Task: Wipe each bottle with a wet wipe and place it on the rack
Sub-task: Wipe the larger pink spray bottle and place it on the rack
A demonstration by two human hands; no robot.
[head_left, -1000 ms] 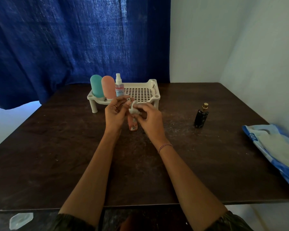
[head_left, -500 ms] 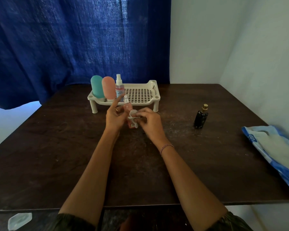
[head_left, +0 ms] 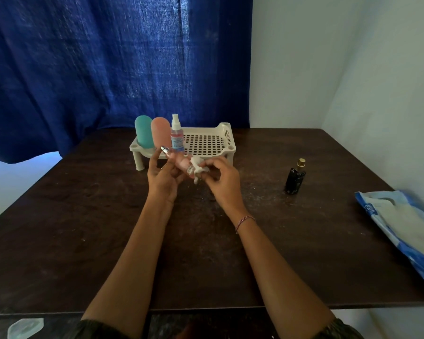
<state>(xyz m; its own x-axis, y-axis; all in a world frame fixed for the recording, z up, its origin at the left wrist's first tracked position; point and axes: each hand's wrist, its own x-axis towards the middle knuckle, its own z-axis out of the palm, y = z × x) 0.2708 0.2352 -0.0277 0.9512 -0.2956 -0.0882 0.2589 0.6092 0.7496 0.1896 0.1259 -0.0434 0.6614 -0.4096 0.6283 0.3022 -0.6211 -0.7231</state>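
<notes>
I've tipped the pink spray bottle (head_left: pixel 181 162) sideways in my left hand (head_left: pixel 164 177), my right hand (head_left: pixel 218 177) pinching the wet wipe (head_left: pixel 198 168) against its base, nearly rack-ready.

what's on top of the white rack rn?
On the white slotted plastic rack: a teal rounded bottle, a pink rounded bottle and a clear spray bottle, upright at its left end. The hands and held bottle cover part of its front edge.

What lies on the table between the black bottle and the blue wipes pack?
Nothing: in the head view, the table is bare between the black bottle and the wipes pack.
</notes>
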